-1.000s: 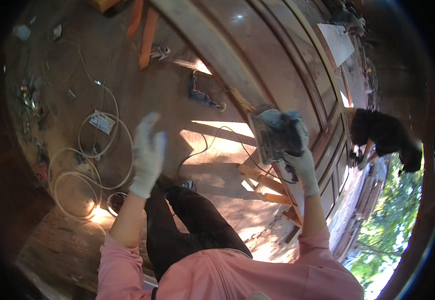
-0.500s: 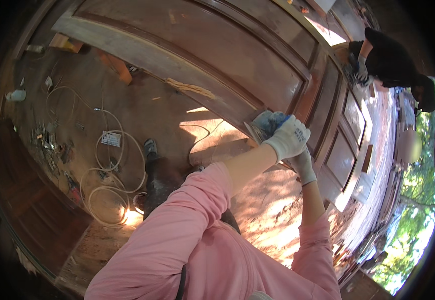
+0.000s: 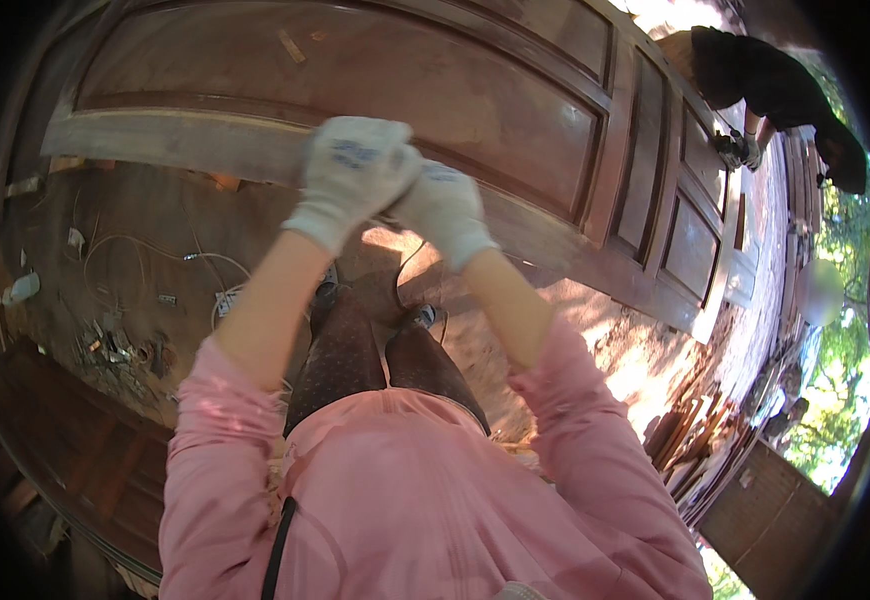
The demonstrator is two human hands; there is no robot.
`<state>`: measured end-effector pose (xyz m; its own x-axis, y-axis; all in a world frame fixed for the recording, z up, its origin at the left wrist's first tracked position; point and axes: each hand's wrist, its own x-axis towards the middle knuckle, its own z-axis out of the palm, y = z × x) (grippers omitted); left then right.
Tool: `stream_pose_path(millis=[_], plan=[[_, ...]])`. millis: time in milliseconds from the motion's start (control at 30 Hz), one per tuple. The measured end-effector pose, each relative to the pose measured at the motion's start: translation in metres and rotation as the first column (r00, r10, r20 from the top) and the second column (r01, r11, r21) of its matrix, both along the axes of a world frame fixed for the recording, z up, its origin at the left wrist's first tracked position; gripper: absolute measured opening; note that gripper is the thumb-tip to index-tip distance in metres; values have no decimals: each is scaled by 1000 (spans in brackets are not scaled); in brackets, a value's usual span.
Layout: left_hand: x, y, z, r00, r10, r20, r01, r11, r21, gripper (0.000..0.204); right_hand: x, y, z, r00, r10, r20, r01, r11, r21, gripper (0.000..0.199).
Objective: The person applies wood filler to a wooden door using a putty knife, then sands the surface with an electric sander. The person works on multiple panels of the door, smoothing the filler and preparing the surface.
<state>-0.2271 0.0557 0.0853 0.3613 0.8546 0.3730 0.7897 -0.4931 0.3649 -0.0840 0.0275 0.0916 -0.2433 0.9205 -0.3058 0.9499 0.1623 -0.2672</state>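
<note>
A large brown panelled wooden door [image 3: 355,55] lies across the far side in front of me, its pale bare edge strip [image 3: 185,140] toward me. My left hand [image 3: 355,175], in a white work glove, is closed over this strip. Against it, also gloved, is my right hand [image 3: 445,210], its fingers curled. Both hands grip a power sander, now almost wholly hidden beneath the gloves; its blue-grey body and flat pad showed earlier. A dark cord [image 3: 402,275] hangs below my hands.
At the upper right, a person in black [image 3: 765,75] bends over the door with a gloved hand [image 3: 752,152] on a dark tool. A pale hose [image 3: 135,240] and scattered small parts [image 3: 115,345] lie on the floor at left. Wood pieces [image 3: 690,425] are piled at right.
My hands have moved left along the door's near edge, the sander now covered by the gloves. My view has turned with them. The other person remains bent over the door.
</note>
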Motion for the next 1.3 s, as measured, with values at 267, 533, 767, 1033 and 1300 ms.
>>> stream_pose_path(millis=[267,533,767,1033,1300], plan=[[-182,29,-16,975,106,-197,-86,990,110,16,-167,35,-32,956,55,-290,-7,987,163,23],[-44,5,-3,997,-28,-72,37,991,126,12,-45,-12,-27,962,-52,-268,97,983,157,20],[149,-46,4,982,-188,22,189,982,-30,15,135,-76,3,951,-307,-36,303,948,-96,29],[318,-92,-7,897,-430,98,438,896,-70,18,319,-147,-16,961,-256,104,252,966,56,36],[181,-44,-1,935,-347,67,354,925,-141,18,186,-82,-12,973,-162,166,176,982,-71,23]])
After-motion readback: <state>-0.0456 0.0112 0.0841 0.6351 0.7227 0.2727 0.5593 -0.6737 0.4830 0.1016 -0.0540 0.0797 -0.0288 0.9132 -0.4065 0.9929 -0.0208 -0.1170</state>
